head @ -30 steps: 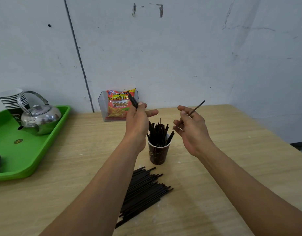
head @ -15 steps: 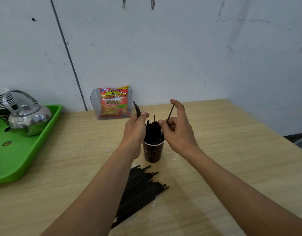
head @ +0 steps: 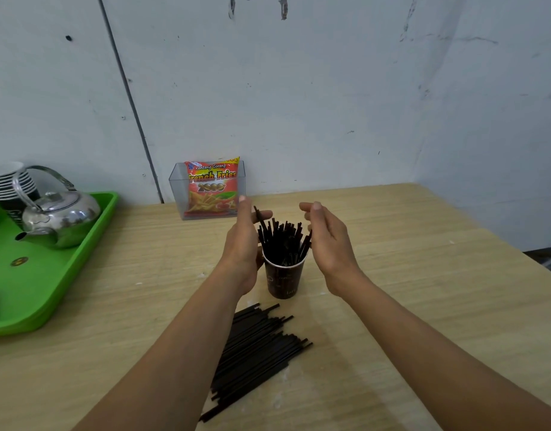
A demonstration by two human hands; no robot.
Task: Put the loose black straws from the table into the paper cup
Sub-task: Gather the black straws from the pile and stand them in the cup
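Head view, looking down over a wooden table (head: pixel 423 275). Standing near the middle, a brown paper cup (head: pixel 283 279), already packed with upright black straws (head: pixel 282 241). Lying nearer, flat on the wood, a pile of loose straws (head: pixel 258 346), so plenty left to move.

Pinching one straw (head: pixel 258 214) between thumb and finger with the left hand (head: pixel 241 244), tip poking up, kept just left of the cup's rim, likely ready to drop in. Hovering just right of the cup with the right hand (head: pixel 328 241), fingers loosely curved, gripping nothing, close to the leaning straws, perhaps to stop them tipping out.

Reaching in from the near edge with both forearms, one each side of the pile, palms turned toward each other.

Over on the far left, a green tray (head: pixel 65 275) with a shiny kettle (head: pixel 62 216).
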